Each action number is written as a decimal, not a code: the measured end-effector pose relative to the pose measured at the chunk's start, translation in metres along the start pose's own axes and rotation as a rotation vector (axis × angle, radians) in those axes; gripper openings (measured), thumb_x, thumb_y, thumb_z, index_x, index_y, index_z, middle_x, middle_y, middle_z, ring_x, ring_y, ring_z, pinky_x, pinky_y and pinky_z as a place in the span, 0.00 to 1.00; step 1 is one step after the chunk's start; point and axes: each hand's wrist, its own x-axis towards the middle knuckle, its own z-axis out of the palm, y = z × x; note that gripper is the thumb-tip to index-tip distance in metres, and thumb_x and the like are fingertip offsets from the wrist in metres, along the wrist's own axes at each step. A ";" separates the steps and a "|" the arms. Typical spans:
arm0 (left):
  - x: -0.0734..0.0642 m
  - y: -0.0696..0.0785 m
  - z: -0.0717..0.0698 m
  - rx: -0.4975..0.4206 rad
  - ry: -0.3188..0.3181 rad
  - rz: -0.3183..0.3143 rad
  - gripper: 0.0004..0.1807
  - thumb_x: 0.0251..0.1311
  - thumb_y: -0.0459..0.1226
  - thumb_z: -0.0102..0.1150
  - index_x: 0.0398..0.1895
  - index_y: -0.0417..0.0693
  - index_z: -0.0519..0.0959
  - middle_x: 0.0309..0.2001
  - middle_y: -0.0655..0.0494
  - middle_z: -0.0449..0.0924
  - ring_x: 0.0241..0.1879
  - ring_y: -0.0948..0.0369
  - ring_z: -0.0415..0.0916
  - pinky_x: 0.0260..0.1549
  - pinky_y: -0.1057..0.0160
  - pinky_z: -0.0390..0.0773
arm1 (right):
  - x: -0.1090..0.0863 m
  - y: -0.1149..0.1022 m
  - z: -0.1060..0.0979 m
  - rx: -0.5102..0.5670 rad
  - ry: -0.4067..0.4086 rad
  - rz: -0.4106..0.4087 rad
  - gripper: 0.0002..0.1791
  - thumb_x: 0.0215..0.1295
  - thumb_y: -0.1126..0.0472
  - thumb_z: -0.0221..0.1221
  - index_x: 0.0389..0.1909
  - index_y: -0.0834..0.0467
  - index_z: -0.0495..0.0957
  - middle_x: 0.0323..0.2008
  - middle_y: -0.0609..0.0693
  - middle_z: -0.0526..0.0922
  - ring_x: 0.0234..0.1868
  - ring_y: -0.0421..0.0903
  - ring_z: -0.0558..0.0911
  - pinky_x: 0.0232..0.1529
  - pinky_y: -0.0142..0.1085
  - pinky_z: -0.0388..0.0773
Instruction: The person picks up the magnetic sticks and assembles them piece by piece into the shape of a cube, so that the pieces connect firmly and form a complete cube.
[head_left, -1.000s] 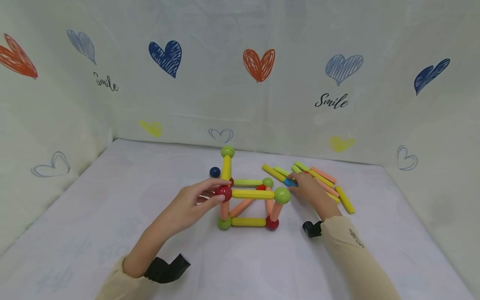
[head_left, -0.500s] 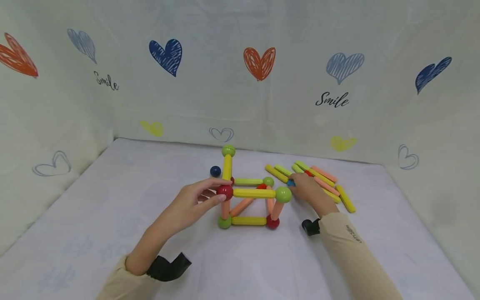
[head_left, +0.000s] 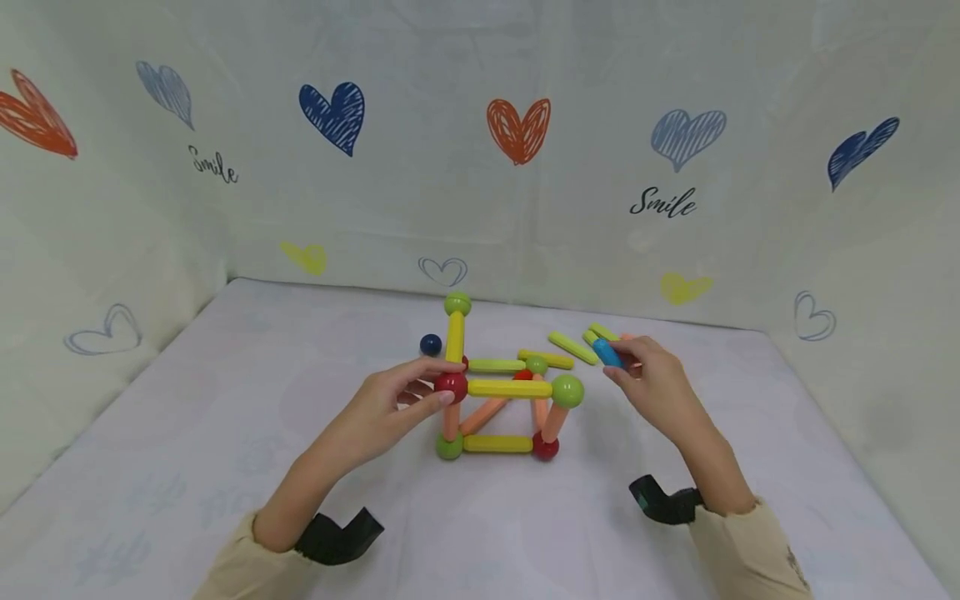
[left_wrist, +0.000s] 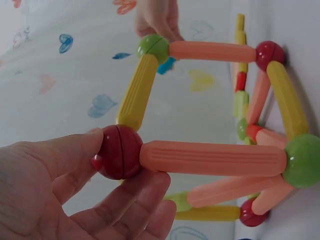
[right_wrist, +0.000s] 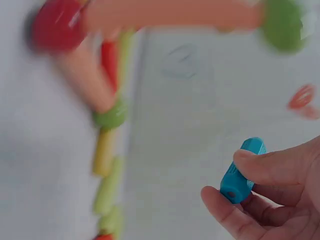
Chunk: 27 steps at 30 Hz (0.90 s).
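Observation:
A frame of magnetic rods and balls stands mid-table. My left hand (head_left: 401, 400) pinches the red ball (left_wrist: 120, 151) at its upper left front corner, thumb on one side and fingers on the other. From that ball a yellow rod (head_left: 510, 388) runs to a green ball (head_left: 567, 391), and an orange rod (left_wrist: 215, 158) goes down to another green ball (left_wrist: 304, 160). To the right of the frame, my right hand (head_left: 656, 383) is raised, holding a short blue rod (right_wrist: 243, 171) between thumb and fingers. One end of the blue rod faces the right wrist camera.
Behind the right hand lie several loose rods, partly hidden by it, among them a lime rod (head_left: 573, 347). A loose yellow rod (head_left: 546, 359) is close behind the frame. The dark blue ball (head_left: 431, 345) rests left of the upright yellow rod (head_left: 455, 337).
My right hand has lifted the blue rod out of the pile and drawn it back toward me. A yellow rod beside it has turned and shifted left. The left hand stays on the red ball.

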 end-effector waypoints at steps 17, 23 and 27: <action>0.002 -0.002 0.003 0.008 0.010 -0.006 0.19 0.61 0.40 0.57 0.55 0.51 0.74 0.47 0.55 0.80 0.43 0.61 0.77 0.42 0.66 0.77 | -0.056 -0.076 0.034 0.165 -0.195 -0.168 0.13 0.60 0.60 0.61 0.44 0.59 0.76 0.27 0.43 0.75 0.27 0.35 0.71 0.27 0.25 0.73; 0.002 -0.003 0.003 0.010 0.025 -0.010 0.18 0.61 0.39 0.57 0.55 0.51 0.74 0.48 0.54 0.80 0.42 0.60 0.77 0.43 0.62 0.78 | -0.053 -0.086 0.065 0.225 -0.197 -0.167 0.11 0.61 0.65 0.59 0.43 0.62 0.73 0.29 0.47 0.74 0.27 0.37 0.70 0.26 0.25 0.71; 0.001 -0.002 0.003 0.007 0.025 -0.012 0.18 0.61 0.39 0.57 0.55 0.50 0.74 0.49 0.54 0.79 0.42 0.60 0.77 0.42 0.66 0.78 | -0.051 -0.091 0.077 0.309 -0.175 -0.122 0.10 0.63 0.65 0.57 0.44 0.65 0.73 0.32 0.51 0.76 0.29 0.41 0.71 0.27 0.25 0.72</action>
